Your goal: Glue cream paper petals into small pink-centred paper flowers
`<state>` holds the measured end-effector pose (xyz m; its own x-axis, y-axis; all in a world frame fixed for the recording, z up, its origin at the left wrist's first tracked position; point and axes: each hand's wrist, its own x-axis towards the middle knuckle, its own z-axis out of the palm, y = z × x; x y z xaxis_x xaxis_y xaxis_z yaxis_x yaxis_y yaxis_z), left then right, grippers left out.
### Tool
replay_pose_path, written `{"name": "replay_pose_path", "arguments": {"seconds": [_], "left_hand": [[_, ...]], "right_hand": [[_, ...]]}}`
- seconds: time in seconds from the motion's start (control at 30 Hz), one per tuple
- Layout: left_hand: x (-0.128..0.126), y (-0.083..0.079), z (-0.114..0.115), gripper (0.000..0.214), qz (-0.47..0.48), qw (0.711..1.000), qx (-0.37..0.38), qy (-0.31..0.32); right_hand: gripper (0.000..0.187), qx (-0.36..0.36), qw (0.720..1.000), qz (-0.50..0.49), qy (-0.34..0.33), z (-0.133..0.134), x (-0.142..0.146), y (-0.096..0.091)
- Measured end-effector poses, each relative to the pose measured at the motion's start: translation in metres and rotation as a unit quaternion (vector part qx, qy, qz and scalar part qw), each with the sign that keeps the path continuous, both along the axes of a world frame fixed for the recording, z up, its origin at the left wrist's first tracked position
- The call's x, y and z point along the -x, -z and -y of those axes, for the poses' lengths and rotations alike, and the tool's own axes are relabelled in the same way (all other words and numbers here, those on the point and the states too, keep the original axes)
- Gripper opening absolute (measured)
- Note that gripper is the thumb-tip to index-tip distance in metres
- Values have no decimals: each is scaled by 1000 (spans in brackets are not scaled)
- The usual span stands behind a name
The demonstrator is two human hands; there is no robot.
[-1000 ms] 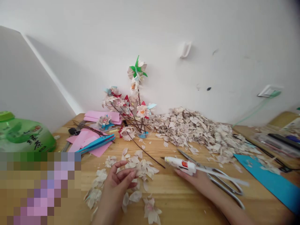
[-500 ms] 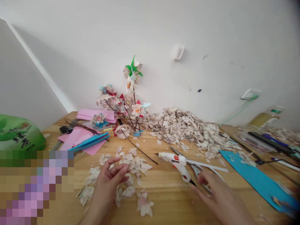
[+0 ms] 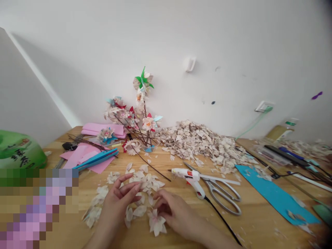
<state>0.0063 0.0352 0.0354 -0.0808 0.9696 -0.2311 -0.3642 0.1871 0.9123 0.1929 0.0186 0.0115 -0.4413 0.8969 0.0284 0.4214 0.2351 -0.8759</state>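
Observation:
My right hand [image 3: 175, 212] bends its fingers round the edge of a pale petal flower [image 3: 157, 224] with a pinkish centre, low over the table. My left hand [image 3: 124, 193] hovers beside it, thumb and fingertips brought together; anything between them is too small to make out. Loose whitish petals [image 3: 149, 181] lie scattered around and beneath the left hand. A white glue gun [image 3: 190, 176] with a black cord rests to the right of the petals. Metal scissors [image 3: 224, 197] lie partly behind it, blades apart.
Flowers on twigs [image 3: 149, 122] stand at the back beside a large petal heap [image 3: 197, 138]. Pink paper [image 3: 103, 129] and a green bag [image 3: 22, 150] are at left. A blue sheet [image 3: 269, 193], a bottle [image 3: 282, 129] and cables lie at right.
My right hand has left the glue gun's side and moved left to the petal flower. The left hand keeps its pose. The view has swung slightly right.

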Motion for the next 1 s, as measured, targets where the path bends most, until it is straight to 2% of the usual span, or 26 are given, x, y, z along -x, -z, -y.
{"name": "replay_pose_path", "arguments": {"seconds": [0.07,0.2,0.4,0.57,0.73,0.87,0.93,1.0], "left_hand": [[3,-1,-1,56,3,1000,0,4],[7,0,-4,56,11,1000,-2,10],[3,2,-3,57,13,999,22,23],[0,2,0,56,7,998,42,53],[-5,0,5,55,4,995,40,91],[-8,4,10,53,-8,991,23,134],[-8,6,14,51,-36,985,-5,169],[-7,6,19,45,-86,977,-54,189]], "right_hand": [[35,35,996,-72,45,-1,-3,3],[44,103,969,-195,112,-4,-7,3],[54,162,935,-292,121,-8,-4,7],[52,158,934,-295,126,-5,-4,11],[49,122,945,-262,153,1,-5,7],[42,61,964,-221,136,8,-8,12],[39,-23,976,-186,107,10,-12,14],[36,-155,978,-120,69,12,-17,13]]}}
